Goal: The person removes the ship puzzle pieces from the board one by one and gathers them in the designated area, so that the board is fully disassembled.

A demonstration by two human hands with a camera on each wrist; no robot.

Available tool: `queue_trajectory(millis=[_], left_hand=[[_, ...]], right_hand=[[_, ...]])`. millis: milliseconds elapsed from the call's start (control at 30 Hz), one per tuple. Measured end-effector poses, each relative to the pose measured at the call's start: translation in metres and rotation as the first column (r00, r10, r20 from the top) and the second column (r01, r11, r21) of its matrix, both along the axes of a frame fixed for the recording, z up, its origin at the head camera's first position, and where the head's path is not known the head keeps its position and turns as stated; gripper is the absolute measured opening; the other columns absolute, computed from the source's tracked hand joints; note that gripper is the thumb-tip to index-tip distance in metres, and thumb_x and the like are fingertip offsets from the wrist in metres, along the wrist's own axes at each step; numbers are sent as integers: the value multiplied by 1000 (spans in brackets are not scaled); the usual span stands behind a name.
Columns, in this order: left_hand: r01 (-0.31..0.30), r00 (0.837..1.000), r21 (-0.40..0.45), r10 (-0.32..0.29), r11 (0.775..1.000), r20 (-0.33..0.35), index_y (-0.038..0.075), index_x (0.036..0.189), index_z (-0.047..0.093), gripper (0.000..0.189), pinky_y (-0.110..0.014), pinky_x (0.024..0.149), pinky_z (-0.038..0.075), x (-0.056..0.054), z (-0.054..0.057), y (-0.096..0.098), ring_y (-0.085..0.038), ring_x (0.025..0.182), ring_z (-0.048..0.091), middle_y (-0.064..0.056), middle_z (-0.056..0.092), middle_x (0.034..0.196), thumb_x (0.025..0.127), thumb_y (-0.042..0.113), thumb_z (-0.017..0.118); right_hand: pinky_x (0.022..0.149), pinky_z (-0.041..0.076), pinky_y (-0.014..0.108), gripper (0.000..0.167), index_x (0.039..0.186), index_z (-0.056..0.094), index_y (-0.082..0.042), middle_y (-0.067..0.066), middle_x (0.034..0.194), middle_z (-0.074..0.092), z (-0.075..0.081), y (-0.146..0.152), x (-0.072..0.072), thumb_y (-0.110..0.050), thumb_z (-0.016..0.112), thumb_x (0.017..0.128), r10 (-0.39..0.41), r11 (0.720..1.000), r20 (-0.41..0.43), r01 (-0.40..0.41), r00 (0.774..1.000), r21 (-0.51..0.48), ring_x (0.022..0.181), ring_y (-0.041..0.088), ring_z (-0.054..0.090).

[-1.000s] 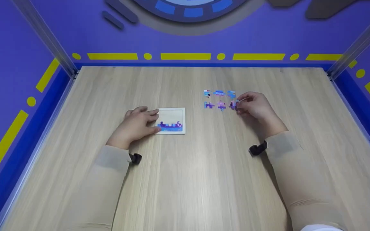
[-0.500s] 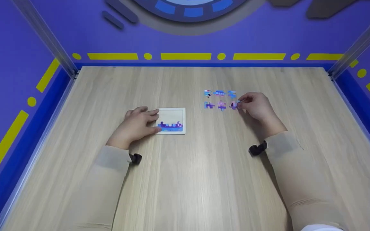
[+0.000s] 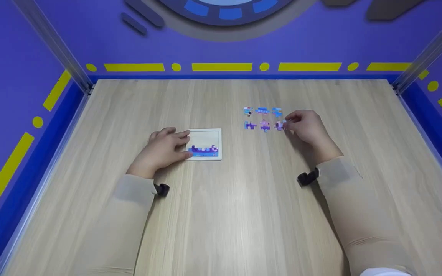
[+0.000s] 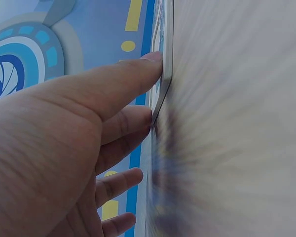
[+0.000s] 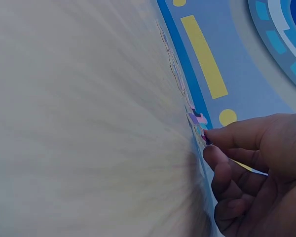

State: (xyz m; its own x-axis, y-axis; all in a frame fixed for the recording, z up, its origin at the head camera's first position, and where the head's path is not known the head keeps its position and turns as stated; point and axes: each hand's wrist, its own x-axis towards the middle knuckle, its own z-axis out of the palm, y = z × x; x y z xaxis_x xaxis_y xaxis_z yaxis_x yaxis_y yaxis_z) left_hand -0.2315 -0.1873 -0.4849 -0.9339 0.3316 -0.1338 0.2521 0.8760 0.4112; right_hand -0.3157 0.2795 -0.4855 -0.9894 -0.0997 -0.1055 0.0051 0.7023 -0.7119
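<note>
My left hand point(image 3: 163, 148) rests at the left side of a white puzzle tray point(image 3: 220, 143). Its thumb and forefinger, fairly straight, touch the tray's rim; the other fingers lie loose beside it. Along the tray's lower part sits a joined strip of blue and purple puzzle pieces point(image 3: 205, 152). Over to the right, my right hand point(image 3: 307, 124) pinches a pink and purple puzzle piece point(image 3: 280, 125) by its right side between thumb and fingertips. In the right wrist view, the pinched puzzle piece point(image 5: 206, 138) shows as a small dark bit, mostly hidden by the fingertips.
Loose puzzle pieces lie in two rows, among them a pink puzzle piece point(image 3: 264, 124) and a blue puzzle piece point(image 3: 262, 110). Purple walls with yellow marks enclose the wooden table point(image 3: 225, 214) at the back and sides.
The puzzle piece at my right fingertips has turned slightly and shows more light pink. My right hand has shifted slightly right; the left hand and tray have stayed put.
</note>
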Motion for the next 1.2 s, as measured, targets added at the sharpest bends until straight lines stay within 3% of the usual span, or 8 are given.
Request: queue_trajectory(millis=[267,600,800,1000,1200], left_hand=[[3,1000,-5,-3,1000,3,14,163,61,67,-69,138,20,-1,1,0,-44,173,31,2,47,180,106,43,79],[8,1000,4,-8,1000,10,14,163,60,67,-68,138,19,-2,0,0,-44,173,31,3,46,181,106,44,78],[17,1000,-2,-17,1000,13,14,164,59,68,-68,137,20,-2,-1,0,-45,173,30,2,46,181,106,44,78],[17,1000,-1,-17,1000,18,13,164,58,72,-67,138,20,-2,0,0,-44,173,30,2,45,181,104,47,79],[12,999,1,-12,1000,31,12,165,57,82,-67,138,19,-1,0,0,-43,174,30,0,46,181,99,54,81]], right_hand=[[83,52,30,34,134,78,0,23,132,77,2,-2,0,-21,74,108,-13,1000,-1,13,1000,9,111,29,67],[84,53,31,36,135,78,-2,22,133,78,16,-13,9,-26,70,109,-7,999,-10,7,1000,-43,108,28,66],[83,55,28,31,133,79,-5,17,129,76,29,-42,20,-25,71,111,4,996,9,-3,1000,-94,108,27,66],[90,57,35,31,137,78,-9,11,129,75,44,-81,28,-27,71,112,51,988,59,-42,997,-147,112,28,67],[86,59,33,27,130,81,-10,9,125,78,55,-116,31,-27,73,110,141,977,-9,-141,990,-159,102,22,69]])
